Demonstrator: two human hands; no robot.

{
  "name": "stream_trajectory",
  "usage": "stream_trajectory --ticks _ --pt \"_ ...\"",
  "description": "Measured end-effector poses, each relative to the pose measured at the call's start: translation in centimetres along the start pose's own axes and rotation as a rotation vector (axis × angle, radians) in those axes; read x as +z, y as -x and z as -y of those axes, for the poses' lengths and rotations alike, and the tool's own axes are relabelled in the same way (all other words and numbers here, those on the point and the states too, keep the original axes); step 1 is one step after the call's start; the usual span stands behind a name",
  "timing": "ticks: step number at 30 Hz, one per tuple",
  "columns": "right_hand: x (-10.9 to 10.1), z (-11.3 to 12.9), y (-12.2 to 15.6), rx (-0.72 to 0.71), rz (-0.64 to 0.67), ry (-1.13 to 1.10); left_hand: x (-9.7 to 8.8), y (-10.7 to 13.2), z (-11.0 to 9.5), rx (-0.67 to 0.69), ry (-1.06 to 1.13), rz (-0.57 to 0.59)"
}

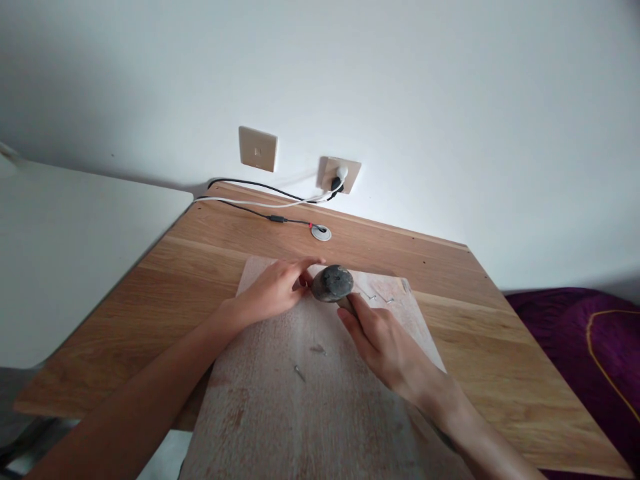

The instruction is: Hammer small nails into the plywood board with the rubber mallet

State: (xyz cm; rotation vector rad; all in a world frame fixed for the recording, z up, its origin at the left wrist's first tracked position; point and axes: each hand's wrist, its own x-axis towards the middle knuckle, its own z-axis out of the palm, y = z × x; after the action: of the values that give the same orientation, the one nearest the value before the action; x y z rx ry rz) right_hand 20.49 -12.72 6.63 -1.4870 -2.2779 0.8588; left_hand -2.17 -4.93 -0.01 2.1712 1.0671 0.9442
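My right hand (383, 337) is wrapped round the handle of a hammer (333, 283), whose worn dark grey head faces me over the far part of a board (260, 407). Just left of the head, my left hand (277, 287) rests at the board with thumb and fingers drawn together; the hammer head hides what they pinch, if anything. Beyond my right hand lie two nails, one nail (373, 297) beside another nail (389, 301). Nearer to me, a nail (299, 373) shows on the board, with a further small nail (321, 351) close by.
The pale, worn board lies on a wooden table (480, 347) against a white wall. Behind it are a cable grommet (321, 233), black and white cables (250, 201), and a wall socket (353, 175) with plugs. Purple fabric (560, 333) is at the right, a white surface (85, 253) at the left.
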Motion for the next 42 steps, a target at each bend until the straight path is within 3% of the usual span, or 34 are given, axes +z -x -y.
stream_trajectory --ticks 42 --pt "-0.39 0.29 0.89 0.032 0.023 -0.032 0.06 0.06 -0.11 -0.015 0.05 0.019"
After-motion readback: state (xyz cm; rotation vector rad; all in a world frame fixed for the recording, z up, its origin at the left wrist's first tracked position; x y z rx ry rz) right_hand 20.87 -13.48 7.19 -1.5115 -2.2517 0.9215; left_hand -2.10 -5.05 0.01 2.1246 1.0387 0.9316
